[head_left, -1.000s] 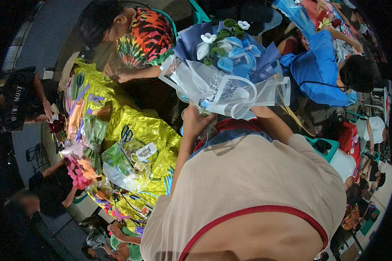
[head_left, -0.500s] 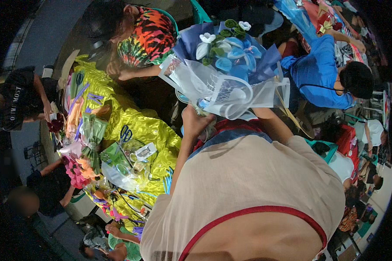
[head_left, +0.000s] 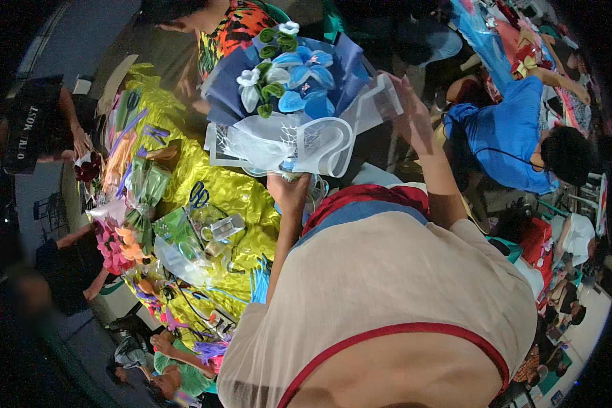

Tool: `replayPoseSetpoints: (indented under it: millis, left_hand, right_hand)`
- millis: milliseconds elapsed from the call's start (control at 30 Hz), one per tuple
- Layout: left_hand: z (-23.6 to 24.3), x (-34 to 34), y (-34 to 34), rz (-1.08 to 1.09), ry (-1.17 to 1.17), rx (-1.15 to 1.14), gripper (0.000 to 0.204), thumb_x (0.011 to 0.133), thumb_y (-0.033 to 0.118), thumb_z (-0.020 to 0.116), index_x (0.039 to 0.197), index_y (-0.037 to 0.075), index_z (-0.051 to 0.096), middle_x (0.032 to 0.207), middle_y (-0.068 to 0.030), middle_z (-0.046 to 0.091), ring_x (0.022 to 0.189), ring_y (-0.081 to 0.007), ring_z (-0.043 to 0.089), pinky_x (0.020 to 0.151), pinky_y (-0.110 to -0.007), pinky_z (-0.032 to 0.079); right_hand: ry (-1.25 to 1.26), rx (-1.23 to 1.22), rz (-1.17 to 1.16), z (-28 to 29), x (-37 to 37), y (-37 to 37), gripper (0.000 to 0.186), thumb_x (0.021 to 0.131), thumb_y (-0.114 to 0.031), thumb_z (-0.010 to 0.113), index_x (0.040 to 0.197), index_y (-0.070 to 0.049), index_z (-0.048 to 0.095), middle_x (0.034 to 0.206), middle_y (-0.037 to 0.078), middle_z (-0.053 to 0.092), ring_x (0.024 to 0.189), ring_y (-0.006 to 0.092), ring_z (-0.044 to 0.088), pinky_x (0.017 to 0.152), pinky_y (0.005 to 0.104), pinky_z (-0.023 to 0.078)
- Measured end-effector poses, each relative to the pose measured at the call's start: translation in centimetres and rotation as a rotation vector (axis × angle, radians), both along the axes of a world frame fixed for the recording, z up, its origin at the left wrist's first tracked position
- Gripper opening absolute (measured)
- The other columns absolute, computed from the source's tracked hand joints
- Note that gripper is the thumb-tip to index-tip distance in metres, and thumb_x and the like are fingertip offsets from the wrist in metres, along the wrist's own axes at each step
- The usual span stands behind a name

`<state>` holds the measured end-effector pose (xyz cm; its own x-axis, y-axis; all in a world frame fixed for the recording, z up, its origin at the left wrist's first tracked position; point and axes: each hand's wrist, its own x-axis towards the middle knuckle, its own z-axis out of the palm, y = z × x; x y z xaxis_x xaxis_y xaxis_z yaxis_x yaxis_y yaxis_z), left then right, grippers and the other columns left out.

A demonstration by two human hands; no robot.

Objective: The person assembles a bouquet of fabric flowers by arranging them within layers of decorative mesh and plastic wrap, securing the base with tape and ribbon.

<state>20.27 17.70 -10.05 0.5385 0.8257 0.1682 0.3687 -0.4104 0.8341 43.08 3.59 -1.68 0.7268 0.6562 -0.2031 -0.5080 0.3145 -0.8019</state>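
Note:
A bouquet of blue and white fuzzy-wire flowers (head_left: 304,75) with green curled leaves stands in dark blue wrapping paper (head_left: 226,87) and translucent white wrap (head_left: 251,146). My left hand (head_left: 289,192) is closed around its gathered base, under the wrap. My right hand (head_left: 412,115) is raised at the right side, its fingers stretched out and slightly blurred. They are beside the outer edge of the white wrap, perhaps touching it.
Left of me, a table under crinkled yellow covering (head_left: 183,153) holds dark-handled scissors (head_left: 198,195), a clear plastic case (head_left: 227,227), pink flowers (head_left: 110,246) and a power strip (head_left: 221,319). People sit around, one in a blue shirt (head_left: 503,139) at right.
The bouquet has moved left and turned with my left hand. My right hand has come out from behind the wrap and risen to its right side.

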Motion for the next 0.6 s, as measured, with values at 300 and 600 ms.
replayPoseSetpoints:
  millis: [300, 600]
  left_hand:
    - [0.6, -0.1, 0.1, 0.188, -0.093, -0.029, 0.052, 0.055, 0.017, 0.075, 0.100, 0.000, 0.053, 0.095, -0.0178, 0.058, 0.088, -0.0340, 0.056, 0.076, -0.037, 0.043]
    - [2.6, -1.5, -0.4, 0.365, -0.055, -0.020, 0.034, 0.052, 0.009, 0.073, 0.083, 0.000, 0.059, 0.084, -0.0148, 0.061, 0.082, -0.0292, 0.058, 0.074, -0.034, 0.043]
  right_hand:
    - [-0.150, 0.043, 0.162, 3.1, 0.7, 3.5, 0.047, 0.092, -0.036, 0.029, 0.122, -0.001, 0.039, 0.117, 0.011, 0.048, 0.103, 0.0180, 0.047, 0.091, 0.0304, 0.034]
    - [-0.371, 0.135, 0.295, 3.9, 1.9, 8.3, 0.037, 0.091, -0.025, 0.033, 0.114, 0.001, 0.047, 0.110, 0.010, 0.052, 0.102, 0.0177, 0.048, 0.089, 0.0297, 0.036]
